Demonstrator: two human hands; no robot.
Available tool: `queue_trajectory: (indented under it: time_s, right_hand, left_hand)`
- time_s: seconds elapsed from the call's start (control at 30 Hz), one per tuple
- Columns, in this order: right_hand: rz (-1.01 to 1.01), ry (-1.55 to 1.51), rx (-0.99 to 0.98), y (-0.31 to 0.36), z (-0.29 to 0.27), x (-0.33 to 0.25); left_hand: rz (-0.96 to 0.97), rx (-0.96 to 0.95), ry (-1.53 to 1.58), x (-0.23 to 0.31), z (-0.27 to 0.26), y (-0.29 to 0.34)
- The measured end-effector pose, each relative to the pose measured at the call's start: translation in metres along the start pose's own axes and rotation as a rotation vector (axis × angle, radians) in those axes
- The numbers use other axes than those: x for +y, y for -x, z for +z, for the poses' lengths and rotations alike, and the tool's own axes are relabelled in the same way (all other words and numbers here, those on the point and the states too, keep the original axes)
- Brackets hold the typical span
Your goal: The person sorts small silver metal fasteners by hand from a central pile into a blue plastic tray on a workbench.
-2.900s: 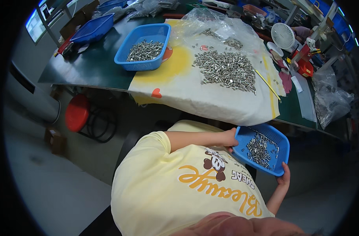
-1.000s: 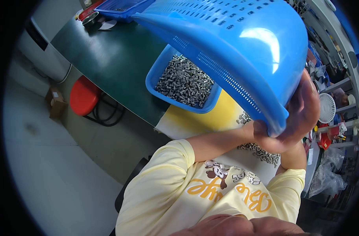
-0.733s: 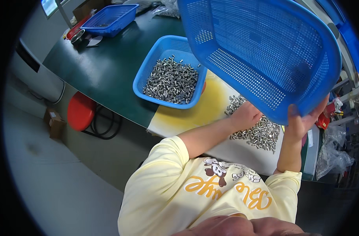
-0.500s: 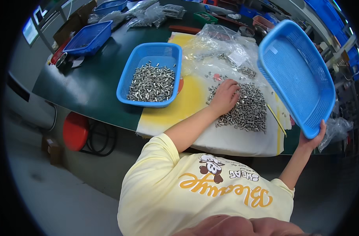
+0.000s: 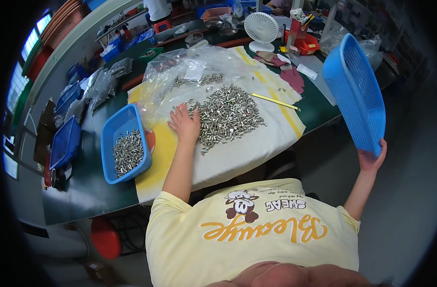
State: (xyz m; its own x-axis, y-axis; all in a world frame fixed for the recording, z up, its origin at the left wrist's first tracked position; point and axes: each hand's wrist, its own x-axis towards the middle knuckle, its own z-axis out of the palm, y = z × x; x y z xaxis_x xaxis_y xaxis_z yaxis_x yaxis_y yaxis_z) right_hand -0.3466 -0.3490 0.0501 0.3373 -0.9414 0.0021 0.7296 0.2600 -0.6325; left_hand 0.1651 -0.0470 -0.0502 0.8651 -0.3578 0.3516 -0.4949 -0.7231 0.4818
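Observation:
A heap of small silver metal cylindrical parts lies spread on a white and yellow cloth. At the heap's left edge rests my left hand, palm down with its fingers apart. Out to the right, my right hand grips the lower end of a light blue plastic basket. This basket is held up on its side, clear of the table, and no parts show in it. Left of the heap stands a second light blue basket, partly filled with similar metal parts.
Clear plastic sheeting with more parts lies beyond the heap. A yellow stick is to its right, near pink and brown gloves. Farther back are a white fan and a red tray. A red stool sits below the table.
The view has swung to the right. My left hand has shifted from on top of the heap to its left edge. The basket in my right hand is turned more edge-on.

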Motion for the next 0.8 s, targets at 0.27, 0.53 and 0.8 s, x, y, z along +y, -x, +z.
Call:
queue_trajectory:
  time_s: [0.27,0.53,0.8]
  right_hand:
    - [0.261,0.323,-0.141,0.011,-0.085,-0.057]
    - [0.512,0.712,-0.053,0.027,-0.185,-0.075]
    - [0.682,0.653,-0.166,-0.023,-0.161,0.049]
  left_hand:
    - [0.012,0.098,-0.087,-0.012,-0.018,0.017]
    - [0.009,0.134,-0.043,-0.043,-0.010,0.018]
    - [0.076,0.142,-0.062,-0.041,0.003,0.017]
